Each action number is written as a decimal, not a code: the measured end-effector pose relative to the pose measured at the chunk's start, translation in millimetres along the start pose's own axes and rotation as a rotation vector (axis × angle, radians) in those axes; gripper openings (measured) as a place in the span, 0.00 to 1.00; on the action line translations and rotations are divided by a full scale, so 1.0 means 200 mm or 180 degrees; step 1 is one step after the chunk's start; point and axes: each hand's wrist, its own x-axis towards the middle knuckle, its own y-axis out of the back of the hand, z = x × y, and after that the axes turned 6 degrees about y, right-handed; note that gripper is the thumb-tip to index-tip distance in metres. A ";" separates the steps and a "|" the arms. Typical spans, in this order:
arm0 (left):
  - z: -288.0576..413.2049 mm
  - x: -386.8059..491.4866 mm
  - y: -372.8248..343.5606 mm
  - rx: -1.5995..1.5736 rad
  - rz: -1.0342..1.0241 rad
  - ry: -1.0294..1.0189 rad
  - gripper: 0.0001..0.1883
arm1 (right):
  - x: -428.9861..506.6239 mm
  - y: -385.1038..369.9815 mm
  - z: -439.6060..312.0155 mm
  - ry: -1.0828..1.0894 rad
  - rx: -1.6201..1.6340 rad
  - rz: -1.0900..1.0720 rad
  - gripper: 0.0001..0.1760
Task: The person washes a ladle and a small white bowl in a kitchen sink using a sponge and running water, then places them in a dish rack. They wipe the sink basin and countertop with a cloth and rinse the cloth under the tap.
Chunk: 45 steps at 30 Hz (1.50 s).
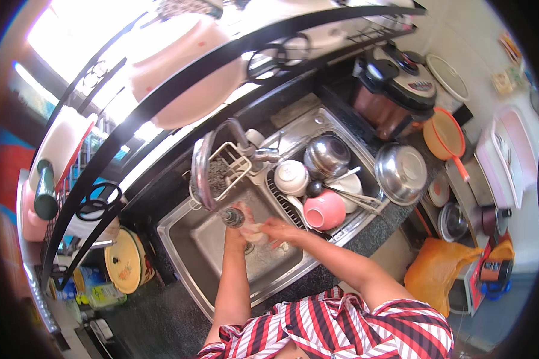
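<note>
Both hands are over the left basin of a steel double sink. My left hand is below the spray head of a tap, which partly covers it. Close on its right, the fingers of my right hand grip a pale, wet thing, perhaps food or a cloth; it lies between the hands. How my left hand holds it is hidden. In the right basin stand a pink bowl, white bowls, a steel bowl and several utensils.
A black metal rack arches over the sink, holding a pink basin. A wire caddy with a scourer hangs behind the tap. A pressure cooker, a steel basin and an orange strainer stand right; a yellow enamel lid is left.
</note>
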 end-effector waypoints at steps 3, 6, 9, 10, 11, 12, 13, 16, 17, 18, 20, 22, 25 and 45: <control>0.05 -0.07 -0.12 0.1039 0.0636 0.0314 0.13 | 0.16 0.31 -0.16 0.1184 -0.1410 0.1134 0.27; 0.03 -0.11 -0.24 0.1535 0.0812 -0.0331 0.16 | 0.37 0.48 -0.37 0.1956 -0.1863 0.2567 0.38; 0.01 -0.15 -0.27 0.1347 0.0724 -0.0562 0.19 | 0.50 0.54 -0.60 0.1551 -0.2013 0.2249 0.48; 0.00 -0.16 -0.25 0.1304 0.0850 -0.0369 0.21 | 0.50 0.55 -0.66 0.1632 -0.2120 0.2052 0.48; -0.01 -0.17 -0.23 0.1059 0.0881 -0.0219 0.22 | 0.46 0.52 -0.70 0.1933 -0.2280 0.1850 0.49; -0.02 -0.19 -0.20 0.0789 0.0811 -0.0184 0.23 | 0.39 0.49 -0.71 0.1963 -0.2328 0.1817 0.50; -0.03 -0.21 -0.18 0.0540 0.0926 -0.0074 0.24 | 0.31 0.42 -0.68 0.2289 -0.3143 0.1900 0.51; -0.10 -0.29 -0.16 -0.0487 0.1504 -0.0432 0.22 | -0.07 0.07 -0.38 0.1817 -0.3599 0.0466 0.54; -0.12 -0.32 -0.17 -0.0936 0.1792 -0.0580 0.23 | -0.20 -0.06 -0.25 0.1782 -0.3607 -0.0115 0.58; -0.15 -0.37 -0.18 -0.1208 0.1792 -0.0486 0.20 | -0.26 -0.19 -0.15 0.1904 -0.3491 0.0157 0.56; -0.16 -0.46 -0.20 -0.1277 0.1722 -0.0546 0.18 | -0.29 -0.34 -0.03 0.1806 -0.3088 0.0395 0.49; -0.11 -0.57 -0.21 -0.1016 0.1410 -0.0745 0.14 | -0.27 -0.42 0.01 0.1872 -0.2277 0.0660 0.38; 0.03 -0.71 -0.23 -0.0214 0.0987 -0.0864 0.12 | -0.22 -0.44 -0.06 0.0608 -0.0660 -0.1051 0.23; 0.15 -0.89 -0.48 -0.1246 0.0811 -0.1423 0.12 | -0.59 -0.72 -0.72 0.4484 -0.2502 -0.1782 0.26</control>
